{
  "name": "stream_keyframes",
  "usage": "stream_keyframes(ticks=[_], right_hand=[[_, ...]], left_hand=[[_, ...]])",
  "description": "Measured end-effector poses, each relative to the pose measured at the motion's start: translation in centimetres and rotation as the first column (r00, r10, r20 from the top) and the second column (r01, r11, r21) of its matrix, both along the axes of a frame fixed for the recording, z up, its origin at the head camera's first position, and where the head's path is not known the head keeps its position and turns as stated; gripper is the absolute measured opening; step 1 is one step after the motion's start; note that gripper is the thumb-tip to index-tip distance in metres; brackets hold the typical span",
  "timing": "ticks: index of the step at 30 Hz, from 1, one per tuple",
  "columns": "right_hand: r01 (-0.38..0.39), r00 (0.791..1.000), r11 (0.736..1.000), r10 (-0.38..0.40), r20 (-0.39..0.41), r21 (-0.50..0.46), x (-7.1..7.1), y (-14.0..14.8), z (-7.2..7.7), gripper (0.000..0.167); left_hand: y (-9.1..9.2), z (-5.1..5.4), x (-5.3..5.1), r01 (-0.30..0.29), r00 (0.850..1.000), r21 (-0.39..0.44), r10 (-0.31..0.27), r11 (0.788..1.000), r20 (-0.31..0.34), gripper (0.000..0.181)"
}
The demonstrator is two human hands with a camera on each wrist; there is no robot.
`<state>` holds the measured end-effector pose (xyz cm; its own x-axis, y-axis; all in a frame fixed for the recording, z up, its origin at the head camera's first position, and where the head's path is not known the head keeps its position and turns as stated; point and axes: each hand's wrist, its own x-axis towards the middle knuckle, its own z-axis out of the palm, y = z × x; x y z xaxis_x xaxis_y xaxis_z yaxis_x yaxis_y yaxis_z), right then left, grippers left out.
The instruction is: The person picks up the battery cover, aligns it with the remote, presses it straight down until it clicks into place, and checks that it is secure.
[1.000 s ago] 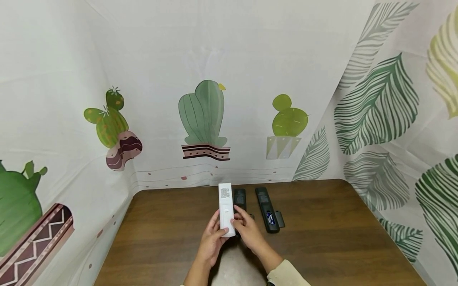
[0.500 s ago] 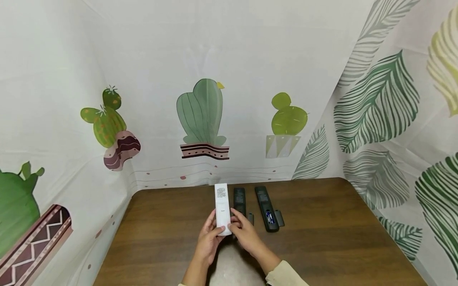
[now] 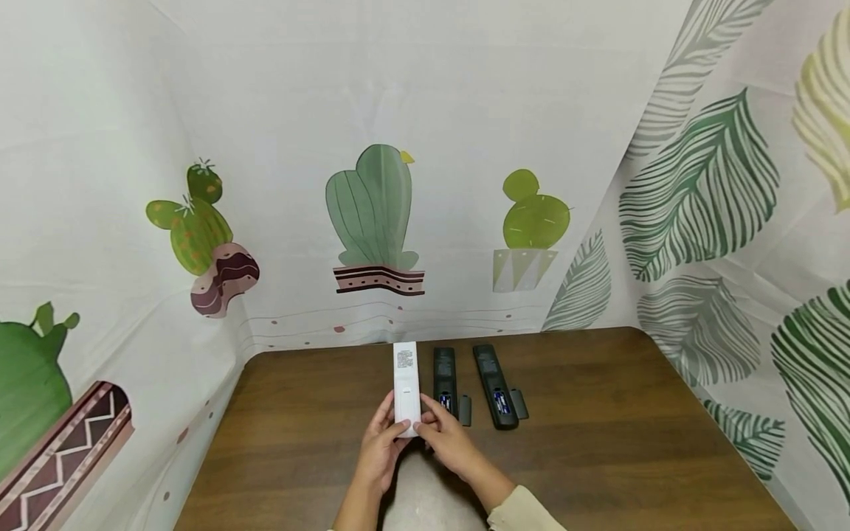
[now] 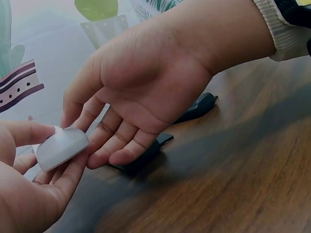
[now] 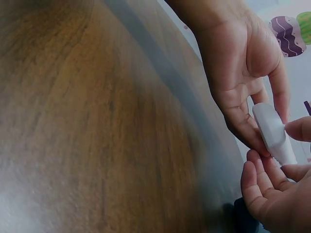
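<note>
A white remote (image 3: 406,380) is held up back side toward the head camera, its printed label at the top. The left hand (image 3: 381,448) grips its lower left side, thumb on the back face. From the right, the right hand (image 3: 453,445) pinches the lower end, its thumb beside the left thumb. In the left wrist view the remote's rounded white end (image 4: 63,148) lies between both hands. The right wrist view shows the white remote (image 5: 273,131) between the fingers of both hands.
Right of the hands, a black remote (image 3: 445,369) with batteries showing lies beside a loose cover (image 3: 466,410). Farther right lies another black remote (image 3: 490,372), batteries showing, with its cover (image 3: 519,404). The wooden table (image 3: 598,442) meets a cactus-printed cloth (image 3: 458,147) behind.
Both hands and the white remote have shifted left, uncovering more of the nearer black remote, its batteries and its loose cover. The right thumb has moved down to the remote's lower end.
</note>
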<state>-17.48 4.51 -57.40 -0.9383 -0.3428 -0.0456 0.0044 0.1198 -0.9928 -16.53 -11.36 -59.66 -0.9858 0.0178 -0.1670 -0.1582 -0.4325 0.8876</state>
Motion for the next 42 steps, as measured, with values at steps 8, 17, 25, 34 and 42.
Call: stream_keyframes(ticks=[8, 17, 25, 34, 42], right_hand=[[-0.044, 0.999, 0.999, 0.045, -0.005, 0.012, 0.0, -0.7, -0.9, 0.071], [-0.032, 0.999, 0.999, 0.032, -0.006, 0.035, -0.2, -1.2, -1.4, 0.069], [-0.020, 1.000, 0.998, 0.022, -0.019, 0.061, -0.1, -1.6, -1.5, 0.066], [-0.026, 1.000, 1.000, 0.027, -0.012, 0.010, -0.3, -1.5, -1.5, 0.067], [-0.029, 0.999, 0.999, 0.029, -0.014, 0.022, -0.5, -1.8, -1.9, 0.066]], left_hand=[[-0.6, -0.7, 0.1, -0.021, 1.000, -0.001, 0.021, 1.000, 0.002, 0.074], [-0.8, -0.8, -0.1, -0.042, 0.998, -0.011, 0.042, 0.999, 0.040, 0.072], [-1.0, -1.0, 0.1, -0.045, 0.998, -0.046, 0.047, 0.998, 0.050, 0.070], [-1.0, -1.0, 0.3, -0.048, 0.998, -0.082, 0.051, 0.996, 0.034, 0.070], [-1.0, -1.1, 0.4, -0.068, 0.996, -0.096, 0.073, 0.993, 0.055, 0.068]])
